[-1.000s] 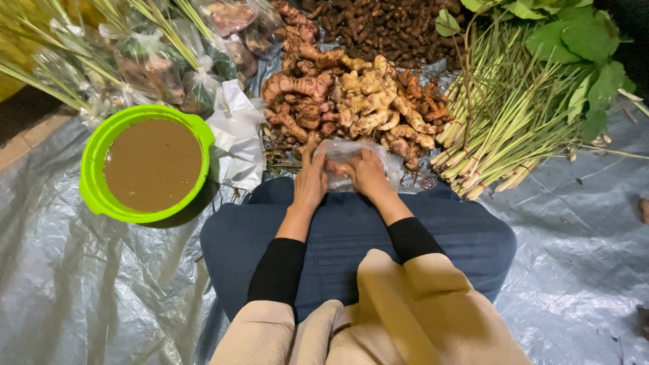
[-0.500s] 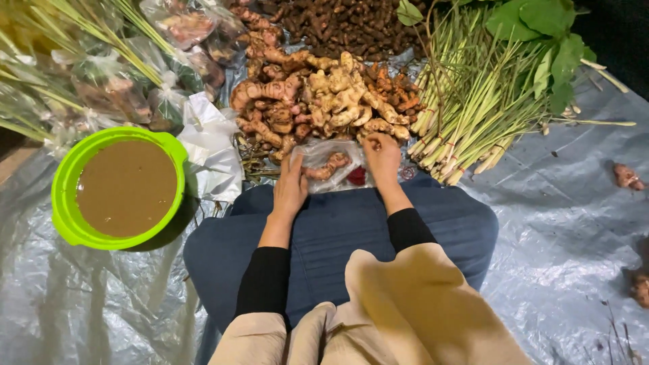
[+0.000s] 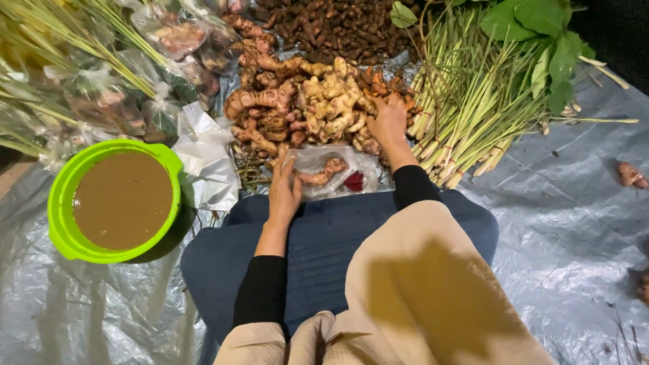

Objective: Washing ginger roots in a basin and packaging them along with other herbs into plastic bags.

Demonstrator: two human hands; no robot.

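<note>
My left hand (image 3: 284, 191) holds the edge of a small clear plastic bag (image 3: 324, 174) lying at my knees. Inside it are a pale root and something red. My right hand (image 3: 387, 120) reaches forward onto the pile of ginger and other roots (image 3: 318, 101), fingers curled over the pieces at the pile's right side. Whether it has gripped a piece I cannot tell. My lap is covered by dark blue cloth (image 3: 324, 250).
A green bowl of brown paste (image 3: 62, 203) stands at the left. Bundles of lemongrass (image 3: 473, 115) lie to the right, bagged herbs (image 3: 101, 88) at the far left, dark roots (image 3: 338, 27) at the back. A grey plastic sheet (image 3: 561, 223) covers the ground.
My right hand has left the bag and moved forward onto the root pile. The left hand stays on the bag. The view has shifted slightly.
</note>
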